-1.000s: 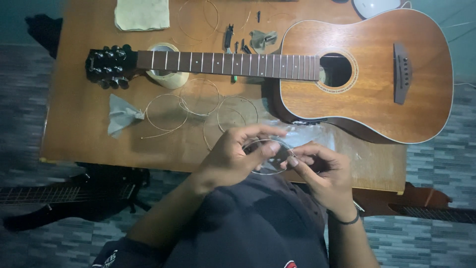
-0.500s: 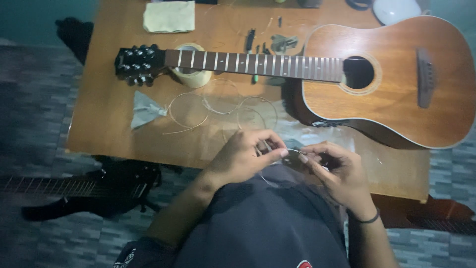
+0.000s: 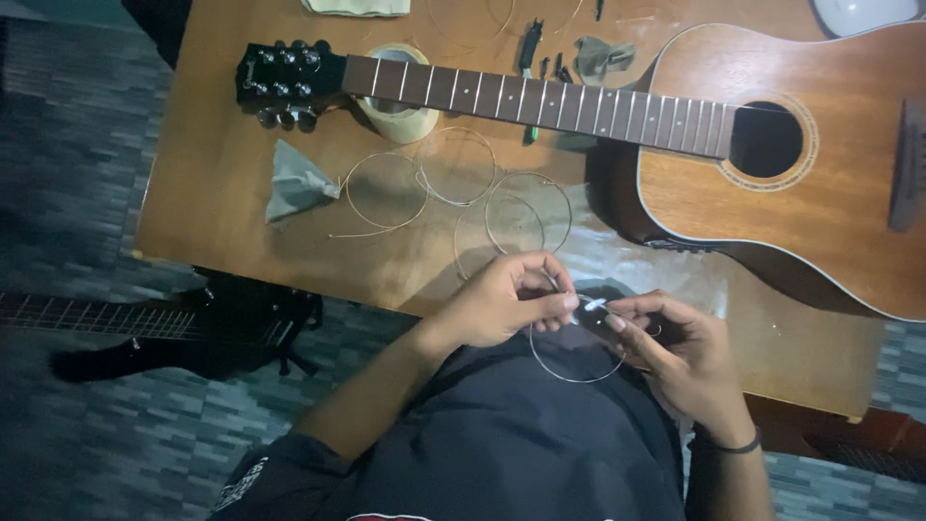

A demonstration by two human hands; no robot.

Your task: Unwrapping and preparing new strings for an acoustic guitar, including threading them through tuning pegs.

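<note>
1. We see the left hand [image 3: 502,304] and right hand [image 3: 675,352] meeting just below the near edge of the desk [image 3: 222,193], over a dark shirt.
2. Left fingers [image 3: 555,304] are narrow, pinched on a coiled guitar string [image 3: 579,371]; the loop hangs between both hands.
3. Right fingers [image 3: 622,323] are also narrow, pinching a small white bit at the string's end; we can't tell what it is.
4. On the desk: an acoustic guitar [image 3: 772,193] lies flat, with its headstock [image 3: 285,77] to the left and its neck resting on a tape roll [image 3: 400,116].
5. Several loose string coils [image 3: 386,193] lie just beyond the hands, some overlapping.
6. A grey cloth [image 3: 294,183] sits left of the coils, near the headstock.
7. A black electric guitar [image 3: 193,328] lies on the tiled floor, left of the person.
</note>
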